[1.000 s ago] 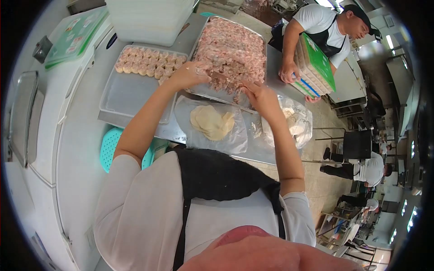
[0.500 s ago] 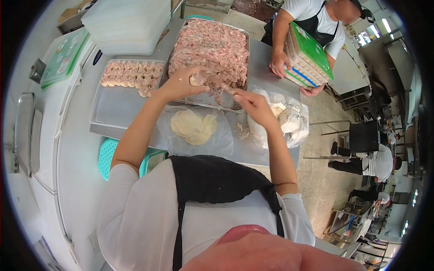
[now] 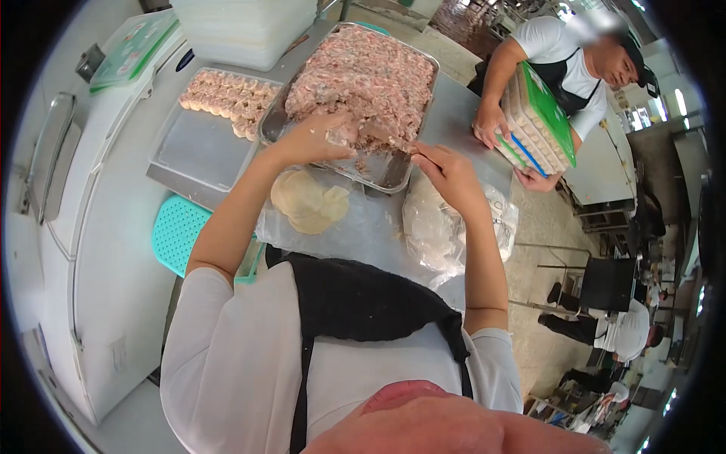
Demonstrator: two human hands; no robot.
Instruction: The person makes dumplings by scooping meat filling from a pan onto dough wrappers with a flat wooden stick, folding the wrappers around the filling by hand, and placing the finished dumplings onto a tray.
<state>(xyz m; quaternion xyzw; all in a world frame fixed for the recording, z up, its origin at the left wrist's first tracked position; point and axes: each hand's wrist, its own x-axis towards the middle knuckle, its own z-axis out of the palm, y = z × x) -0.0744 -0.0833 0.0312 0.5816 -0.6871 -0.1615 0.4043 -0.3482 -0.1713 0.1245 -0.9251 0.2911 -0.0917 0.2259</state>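
My left hand [image 3: 316,139] is closed around a small dumpling [image 3: 342,137], a wrapper with meat filling, above the near edge of the metal tray [image 3: 393,181]. Ground meat filling [image 3: 363,76] fills most of that tray and thins out at its near right part. In my right hand [image 3: 448,172] is the handle of a spatula [image 3: 389,138], whose blade lies against the meat, partly smeared with it. A stack of round dough wrappers [image 3: 308,203] lies on plastic just below my left hand. Beneath my right forearm is a plastic bag of wrappers [image 3: 439,223].
Finished dumplings [image 3: 231,102] stand in rows on a clear tray [image 3: 200,155] at left. Stacked plastic trays [image 3: 246,30] are behind it. Across the table, a co-worker [image 3: 556,68] holds stacked dumpling trays with a green lid [image 3: 550,113]. A turquoise stool [image 3: 180,234] is below left.
The spatula's blade has moved away from the dumpling in my left hand to the meat. My view has shifted slightly, and the co-worker has raised their head.
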